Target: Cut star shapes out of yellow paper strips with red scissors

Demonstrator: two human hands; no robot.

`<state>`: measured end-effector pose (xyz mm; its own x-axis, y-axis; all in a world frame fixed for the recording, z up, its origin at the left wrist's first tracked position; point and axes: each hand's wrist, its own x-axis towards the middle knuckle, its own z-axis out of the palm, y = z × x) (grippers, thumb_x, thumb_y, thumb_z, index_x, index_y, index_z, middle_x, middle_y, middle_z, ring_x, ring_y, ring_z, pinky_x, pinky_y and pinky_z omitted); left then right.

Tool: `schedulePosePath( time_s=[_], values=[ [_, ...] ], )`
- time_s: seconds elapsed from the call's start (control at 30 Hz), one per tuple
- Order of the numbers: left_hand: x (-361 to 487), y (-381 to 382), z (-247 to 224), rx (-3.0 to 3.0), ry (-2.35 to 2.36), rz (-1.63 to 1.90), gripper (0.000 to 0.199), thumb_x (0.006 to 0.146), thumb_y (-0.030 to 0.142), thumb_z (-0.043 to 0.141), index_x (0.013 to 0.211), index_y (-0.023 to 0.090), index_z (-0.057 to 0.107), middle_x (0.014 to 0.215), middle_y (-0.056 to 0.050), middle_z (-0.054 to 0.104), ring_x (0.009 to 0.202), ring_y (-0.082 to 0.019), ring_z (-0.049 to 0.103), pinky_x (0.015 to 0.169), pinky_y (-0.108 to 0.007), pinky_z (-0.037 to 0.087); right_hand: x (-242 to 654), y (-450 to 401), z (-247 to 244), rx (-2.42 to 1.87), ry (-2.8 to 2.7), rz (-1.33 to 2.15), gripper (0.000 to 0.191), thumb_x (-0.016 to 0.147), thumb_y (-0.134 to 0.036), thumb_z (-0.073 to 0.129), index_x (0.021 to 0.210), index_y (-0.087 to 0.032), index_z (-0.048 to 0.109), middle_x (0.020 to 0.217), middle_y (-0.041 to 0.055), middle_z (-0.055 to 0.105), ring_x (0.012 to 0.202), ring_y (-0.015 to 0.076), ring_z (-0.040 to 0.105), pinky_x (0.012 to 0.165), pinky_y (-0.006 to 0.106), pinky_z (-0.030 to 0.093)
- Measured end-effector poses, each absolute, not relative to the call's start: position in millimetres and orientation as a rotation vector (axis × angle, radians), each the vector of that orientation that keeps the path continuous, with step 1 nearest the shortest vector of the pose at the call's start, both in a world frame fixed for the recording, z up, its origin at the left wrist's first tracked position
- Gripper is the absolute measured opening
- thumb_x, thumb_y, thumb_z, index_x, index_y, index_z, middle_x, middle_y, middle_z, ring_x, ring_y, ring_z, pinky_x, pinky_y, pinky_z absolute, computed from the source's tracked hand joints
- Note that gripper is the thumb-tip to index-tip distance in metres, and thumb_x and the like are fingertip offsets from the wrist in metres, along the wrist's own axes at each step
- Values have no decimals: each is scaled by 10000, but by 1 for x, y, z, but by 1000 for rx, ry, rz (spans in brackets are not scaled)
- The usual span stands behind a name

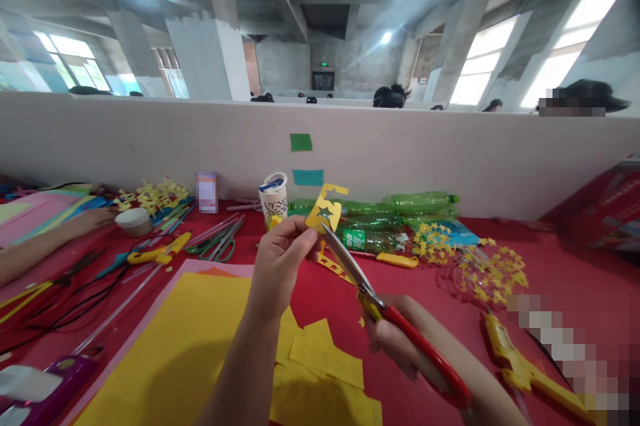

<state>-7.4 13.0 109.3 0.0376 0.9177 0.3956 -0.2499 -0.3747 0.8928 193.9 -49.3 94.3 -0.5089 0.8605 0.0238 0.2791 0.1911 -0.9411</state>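
My left hand (286, 259) pinches a strip of yellow paper (327, 203) that has star-shaped holes cut in it. My right hand (400, 333) grips red-handled scissors (357, 273), whose blade tips meet the strip close to my left fingertips. Another cut yellow strip (336, 269) shows below my left fingers. Under my arms lie loose yellow paper pieces (327, 363) and a large yellow sheet (185, 346). Many small yellow stars (493, 273) are heaped on the red table to the right.
Green plastic bottles (373, 219) lie along the partition (150, 133), beside a white cup (273, 199). A yellow glue gun (520, 359) is at the right, another glue gun (160, 251) at the left. Green scissors (220, 243) and a power strip (60, 386) lie left. Another person's arm (50, 239) reaches in there.
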Motion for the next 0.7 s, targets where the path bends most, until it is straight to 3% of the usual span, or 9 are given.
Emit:
schedulePosePath(
  time_s=[0.27,0.7],
  values=[
    [-11,13,112,1404,778,1501,136,855,193,555,735,172,615,628,27,538,566,-73,477,545,-189,392,192,-53,86,-1177,-1748,1284,559,815,-726,456,640,-197,414,524,-74,336,405,51,288,391,212,167],
    [-25,15,112,1483,841,1345,140,836,240,593,721,165,618,609,22,532,564,-83,480,530,-200,392,211,-46,85,-1309,-1926,1336,541,846,-675,468,650,-171,489,507,-61,408,375,43,345,354,174,210]
  ],
)
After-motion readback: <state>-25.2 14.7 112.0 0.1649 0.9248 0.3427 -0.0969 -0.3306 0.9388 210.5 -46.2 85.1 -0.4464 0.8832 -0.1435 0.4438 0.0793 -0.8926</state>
